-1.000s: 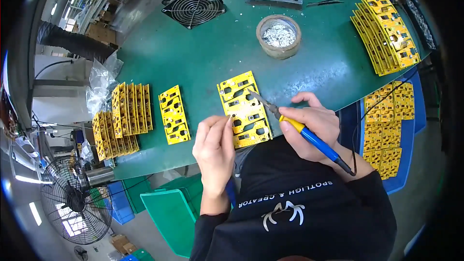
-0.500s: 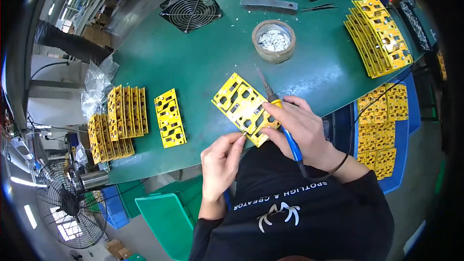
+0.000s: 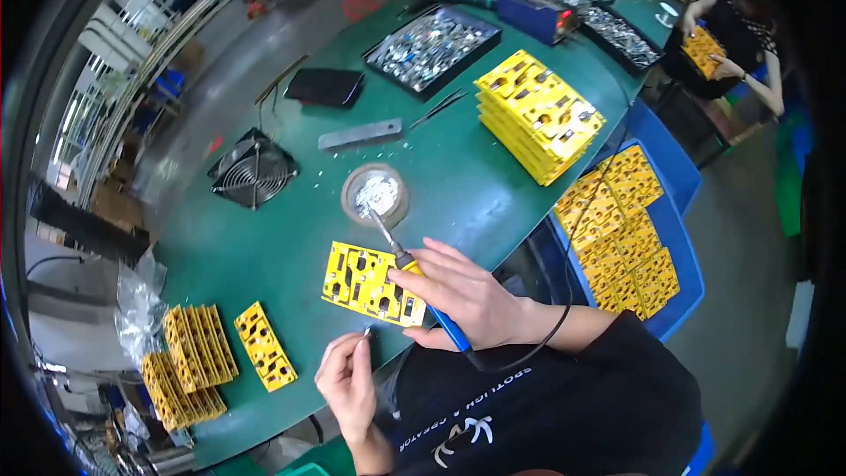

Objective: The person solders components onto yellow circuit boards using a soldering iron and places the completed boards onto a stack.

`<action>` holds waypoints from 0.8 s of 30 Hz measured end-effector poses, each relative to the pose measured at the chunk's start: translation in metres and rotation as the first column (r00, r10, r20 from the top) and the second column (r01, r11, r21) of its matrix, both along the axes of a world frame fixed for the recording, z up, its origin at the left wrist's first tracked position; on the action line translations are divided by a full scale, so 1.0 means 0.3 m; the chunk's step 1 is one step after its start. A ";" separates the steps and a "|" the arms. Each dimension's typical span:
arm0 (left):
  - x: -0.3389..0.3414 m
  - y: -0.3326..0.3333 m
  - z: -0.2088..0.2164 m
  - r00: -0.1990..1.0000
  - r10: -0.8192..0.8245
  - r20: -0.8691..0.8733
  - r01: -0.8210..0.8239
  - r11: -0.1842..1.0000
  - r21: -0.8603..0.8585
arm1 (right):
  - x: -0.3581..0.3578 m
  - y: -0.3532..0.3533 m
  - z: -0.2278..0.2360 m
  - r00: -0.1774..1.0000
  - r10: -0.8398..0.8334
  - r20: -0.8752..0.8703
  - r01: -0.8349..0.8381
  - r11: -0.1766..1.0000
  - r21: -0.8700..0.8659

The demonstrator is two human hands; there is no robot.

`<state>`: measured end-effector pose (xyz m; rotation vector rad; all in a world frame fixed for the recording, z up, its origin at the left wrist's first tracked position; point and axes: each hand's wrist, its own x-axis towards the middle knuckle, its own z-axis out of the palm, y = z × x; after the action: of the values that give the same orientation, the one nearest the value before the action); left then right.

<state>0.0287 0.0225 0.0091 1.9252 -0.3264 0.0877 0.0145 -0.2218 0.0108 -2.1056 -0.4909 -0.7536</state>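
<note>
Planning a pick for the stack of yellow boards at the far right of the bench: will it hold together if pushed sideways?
Probably not. The stack of yellow boards looks loose and already fanned unevenly, so layers would likely slide apart. Each board looks flat and stiff, with cutouts, so likely light.

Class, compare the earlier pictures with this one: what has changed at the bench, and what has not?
The right hand has swung the soldering iron off the yellow board, its tip now at the round tin. The left hand has left the board and pinches a thin wire. Unchanged: board flat on the table, right-hand grip.
</note>
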 end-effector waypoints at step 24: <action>0.030 -0.009 -0.002 1.000 -0.012 -0.022 0.011 0.999 -0.047 | -0.022 -0.538 0.196 0.686 -0.722 0.089 0.721 0.691 0.043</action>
<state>0.0376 0.0197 0.0087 1.8766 -0.3180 0.0654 0.0079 -0.3832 0.0696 -2.2555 0.3536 -1.3023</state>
